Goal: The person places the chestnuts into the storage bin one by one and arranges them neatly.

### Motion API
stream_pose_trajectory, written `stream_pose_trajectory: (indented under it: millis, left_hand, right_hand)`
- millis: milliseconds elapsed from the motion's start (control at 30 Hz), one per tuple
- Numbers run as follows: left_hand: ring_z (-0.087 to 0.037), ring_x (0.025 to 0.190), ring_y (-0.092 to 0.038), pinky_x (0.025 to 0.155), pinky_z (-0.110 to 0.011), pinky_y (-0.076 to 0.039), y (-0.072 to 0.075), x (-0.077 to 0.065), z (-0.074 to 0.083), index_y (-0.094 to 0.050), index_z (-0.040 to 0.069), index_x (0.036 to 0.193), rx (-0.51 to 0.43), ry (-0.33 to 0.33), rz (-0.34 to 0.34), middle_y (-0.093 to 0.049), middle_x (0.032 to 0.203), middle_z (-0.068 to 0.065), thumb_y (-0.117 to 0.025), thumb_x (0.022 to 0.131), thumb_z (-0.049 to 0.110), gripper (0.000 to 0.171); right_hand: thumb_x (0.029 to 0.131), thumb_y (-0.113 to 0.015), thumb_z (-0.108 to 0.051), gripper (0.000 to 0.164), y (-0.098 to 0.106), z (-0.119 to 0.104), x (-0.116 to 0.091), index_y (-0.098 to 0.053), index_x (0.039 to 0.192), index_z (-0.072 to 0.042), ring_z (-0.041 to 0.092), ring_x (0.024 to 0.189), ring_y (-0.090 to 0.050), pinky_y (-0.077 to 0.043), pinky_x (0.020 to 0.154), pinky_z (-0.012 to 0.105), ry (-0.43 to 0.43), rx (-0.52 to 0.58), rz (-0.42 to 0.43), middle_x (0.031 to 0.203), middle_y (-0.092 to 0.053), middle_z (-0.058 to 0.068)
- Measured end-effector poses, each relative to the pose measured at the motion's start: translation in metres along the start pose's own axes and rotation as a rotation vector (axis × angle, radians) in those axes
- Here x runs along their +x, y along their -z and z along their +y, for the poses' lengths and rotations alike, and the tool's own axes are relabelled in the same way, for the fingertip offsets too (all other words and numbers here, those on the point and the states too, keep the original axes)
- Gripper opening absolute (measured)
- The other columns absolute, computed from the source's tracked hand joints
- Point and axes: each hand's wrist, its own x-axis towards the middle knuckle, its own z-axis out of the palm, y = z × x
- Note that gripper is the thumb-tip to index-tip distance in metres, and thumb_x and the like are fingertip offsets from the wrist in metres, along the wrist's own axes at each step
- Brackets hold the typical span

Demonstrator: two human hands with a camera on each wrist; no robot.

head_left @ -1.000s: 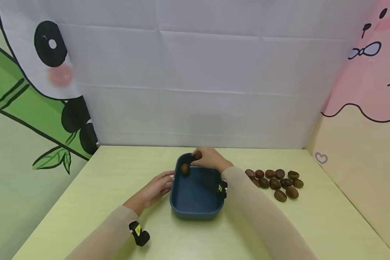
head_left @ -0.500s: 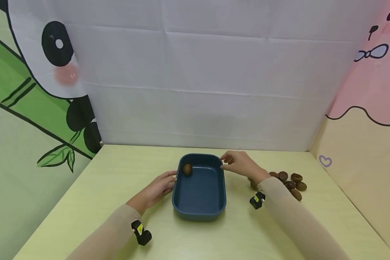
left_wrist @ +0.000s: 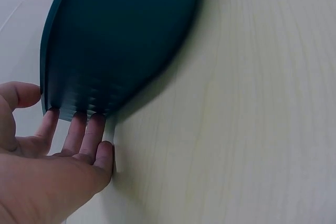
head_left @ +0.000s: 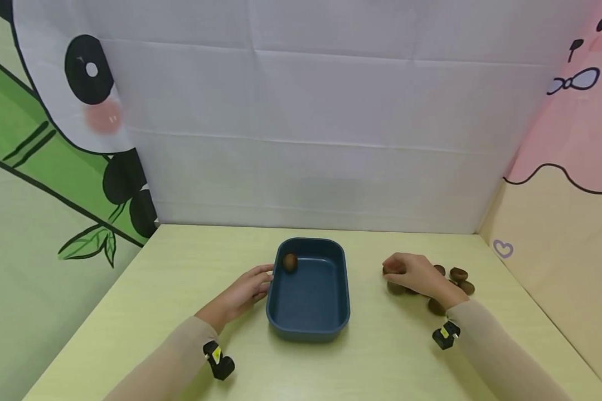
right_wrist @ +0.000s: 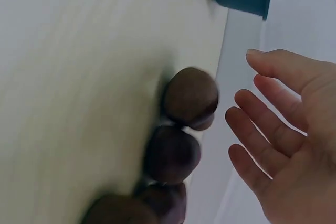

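A dark blue rectangular tub (head_left: 308, 333) stands in the middle of the table, with a brown chestnut (head_left: 290, 263) in its far left corner. My left hand (head_left: 242, 291) is at the tub's left side; in the left wrist view its straight fingertips (left_wrist: 79, 121) touch the wall of the tub. Over the left end of a group of chestnuts (head_left: 436, 306) is my right hand (head_left: 415, 274), partly covering them. The right wrist view shows its fingers (right_wrist: 257, 124) relaxed and spread, thumb apart, holding nothing, close to the nearest chestnut (right_wrist: 190, 95).
The pale yellow table (head_left: 190, 250) ends at a white sheet (head_left: 311, 167) behind the tub. Painted panels flank it, a green one (head_left: 35, 234) to the left and a pink and cream one (head_left: 557, 239) to the right.
My right hand has left the far end of the tub and moved right to the group of chestnuts. The left hand stays at the tub's left side.
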Motion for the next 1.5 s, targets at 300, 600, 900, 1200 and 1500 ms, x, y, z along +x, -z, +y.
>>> stream_pose_trajectory:
  millis: [300,600,900,1200,1500]
  left_hand:
    - [-0.035,0.133,-0.049,0.115,-0.050,-0.029,0.001,-0.001,-0.001,-0.032,0.002,0.153,0.004,-0.003,0.000,-0.050,0.144,-0.023,-0.046,0.102,0.018,0.055]
    - [-0.035,0.133,-0.049,0.115,-0.050,-0.030,0.000,-0.001,-0.001,-0.032,0.002,0.153,-0.001,-0.003,0.001,-0.051,0.143,-0.024,-0.047,0.102,0.018,0.055]
    - [-0.035,0.132,-0.050,0.115,-0.050,-0.030,-0.002,0.000,0.000,-0.033,0.002,0.152,0.000,0.000,0.009,-0.050,0.143,-0.024,-0.046,0.102,0.017,0.054]
    - [-0.036,0.133,-0.049,0.115,-0.050,-0.030,-0.003,0.000,-0.001,-0.032,0.002,0.152,-0.003,-0.002,0.008,-0.050,0.144,-0.025,-0.047,0.102,0.017,0.055]
    - [-0.036,0.133,-0.049,0.115,-0.050,-0.029,-0.003,-0.001,-0.001,-0.034,0.002,0.152,-0.009,-0.002,0.018,-0.050,0.144,-0.024,-0.047,0.102,0.017,0.054]
  right_hand:
    - [0.091,-0.076,-0.023,0.031,-0.008,0.025,-0.020,-0.070,0.120,-0.013,0.029,0.108,-0.064,-0.051,0.090,0.050,0.001,-0.013,0.009,0.115,-0.069,0.005]
    - [0.087,-0.079,-0.016,0.032,-0.013,0.025,-0.021,-0.069,0.117,-0.010,0.035,0.115,-0.060,-0.049,0.093,0.052,0.026,-0.036,0.015,0.121,-0.066,0.010]
    - [0.087,-0.080,-0.018,0.032,-0.012,0.022,-0.019,-0.071,0.117,-0.009,0.034,0.111,-0.062,-0.050,0.091,0.050,0.036,-0.063,0.012,0.116,-0.067,0.008]
    - [0.088,-0.078,-0.014,0.034,-0.002,0.004,-0.007,-0.071,0.120,-0.004,0.026,0.103,-0.064,-0.053,0.085,0.045,0.120,-0.069,0.014,0.114,-0.069,0.006]
    - [0.089,-0.077,-0.018,0.037,0.010,-0.035,0.022,-0.069,0.124,-0.009,0.019,0.105,-0.064,-0.051,0.092,0.048,0.177,-0.010,-0.001,0.113,-0.069,-0.001]
